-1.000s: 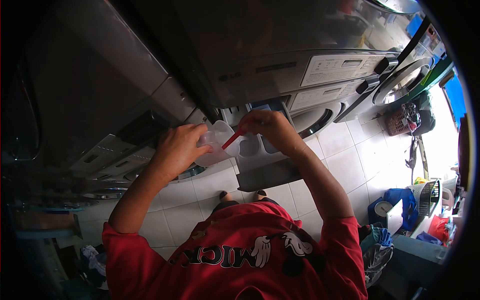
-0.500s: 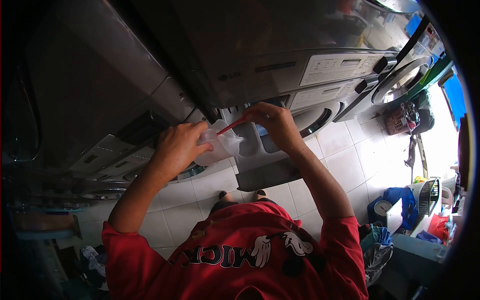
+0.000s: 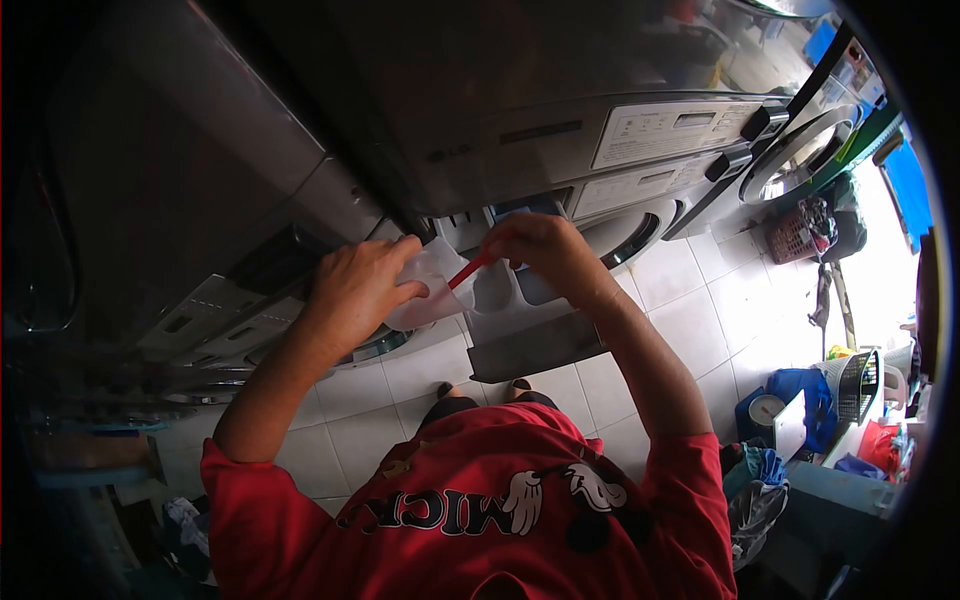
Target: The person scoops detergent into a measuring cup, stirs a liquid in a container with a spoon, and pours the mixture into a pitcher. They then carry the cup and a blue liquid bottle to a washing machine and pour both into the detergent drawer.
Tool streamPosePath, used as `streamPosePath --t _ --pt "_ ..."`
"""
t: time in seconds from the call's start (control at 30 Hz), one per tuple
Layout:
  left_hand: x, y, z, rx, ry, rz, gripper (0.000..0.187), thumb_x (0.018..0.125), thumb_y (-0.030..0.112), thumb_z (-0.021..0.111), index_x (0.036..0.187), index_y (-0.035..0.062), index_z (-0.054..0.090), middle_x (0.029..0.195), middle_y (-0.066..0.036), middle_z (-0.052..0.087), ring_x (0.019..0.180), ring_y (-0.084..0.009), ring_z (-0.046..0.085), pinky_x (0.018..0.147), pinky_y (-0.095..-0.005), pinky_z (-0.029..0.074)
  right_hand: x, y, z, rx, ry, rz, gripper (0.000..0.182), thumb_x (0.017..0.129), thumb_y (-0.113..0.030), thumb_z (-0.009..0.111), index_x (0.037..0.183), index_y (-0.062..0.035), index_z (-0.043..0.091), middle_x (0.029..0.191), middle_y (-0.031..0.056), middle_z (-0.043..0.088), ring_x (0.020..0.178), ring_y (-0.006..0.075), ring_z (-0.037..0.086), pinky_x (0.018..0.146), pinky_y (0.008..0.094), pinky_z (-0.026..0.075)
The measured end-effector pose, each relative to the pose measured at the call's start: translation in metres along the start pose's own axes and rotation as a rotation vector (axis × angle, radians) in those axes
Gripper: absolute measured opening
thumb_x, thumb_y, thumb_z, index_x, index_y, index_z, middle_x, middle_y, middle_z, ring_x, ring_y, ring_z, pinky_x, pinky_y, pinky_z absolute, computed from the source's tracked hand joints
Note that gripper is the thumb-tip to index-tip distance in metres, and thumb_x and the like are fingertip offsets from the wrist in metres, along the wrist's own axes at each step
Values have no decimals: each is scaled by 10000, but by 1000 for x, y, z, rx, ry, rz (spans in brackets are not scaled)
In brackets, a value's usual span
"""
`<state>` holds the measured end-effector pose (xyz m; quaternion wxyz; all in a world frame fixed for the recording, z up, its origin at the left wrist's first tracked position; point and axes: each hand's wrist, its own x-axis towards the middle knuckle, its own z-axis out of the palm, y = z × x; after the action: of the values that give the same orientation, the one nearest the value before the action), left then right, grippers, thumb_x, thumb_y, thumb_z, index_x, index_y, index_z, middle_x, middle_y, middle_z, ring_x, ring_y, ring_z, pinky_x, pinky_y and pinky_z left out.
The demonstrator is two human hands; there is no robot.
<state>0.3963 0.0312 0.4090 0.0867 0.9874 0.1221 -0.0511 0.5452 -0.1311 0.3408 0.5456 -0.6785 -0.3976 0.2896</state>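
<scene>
White tiled floor (image 3: 690, 265) mid-frame, grey metal washing machine (image 3: 520, 100) above. Left hand (image 3: 362, 285) grips translucent plastic container (image 3: 423, 288), left of centre; right hand (image 3: 542, 253) pinches red plastic utensil (image 3: 470, 271), tip at container, near open grey drawer (image 3: 535, 350).

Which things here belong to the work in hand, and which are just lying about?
In hand:
- translucent container, in left hand
- red utensil, in right hand
- open machine drawer, beneath

Lying about:
- latticed basket by the machines
- blue bag
- round dial
</scene>
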Motion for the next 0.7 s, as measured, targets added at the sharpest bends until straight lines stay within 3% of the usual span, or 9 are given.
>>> streamPosePath --t 0.17,0.37,0.5,0.7 --pt "1 3 -2 -1 -4 19 351 701 282 694 943 80 542 864 -85 615 831 -299 597 703 -415 457 4 17 -1 -202 113 -191 135 792 -126 577 866 -39 650 797 99 649 729 199 633 682 286 484" --pt "3 5 -4 -7 2 39 358 691 300 696 945 93 552 851 -73 603 826 -288 596 700 -408 456 0 4 -2 -209 249 -158 123 789 -123 596 864 -47 656 799 104 652 747 212 643 681 295 491" --pt "4 8 -4 39 0 54 348 694 291 694 941 88 557 826 -71 584 804 -277 592 692 -395 455 -5 6 -5 -188 224 -144 123 797 -112 586 871 -43 657 800 105 653 762 196 644 688 288 492" --pt "7 13 -2 76 51 129 332 699 265 692 944 81 566 812 -75 560 768 -268 593 672 -377 463 -14 -2 -12 -20 21 -33 137 808 -105 568 885 -33 657 787 78 651 733 146 622 687 257 490"
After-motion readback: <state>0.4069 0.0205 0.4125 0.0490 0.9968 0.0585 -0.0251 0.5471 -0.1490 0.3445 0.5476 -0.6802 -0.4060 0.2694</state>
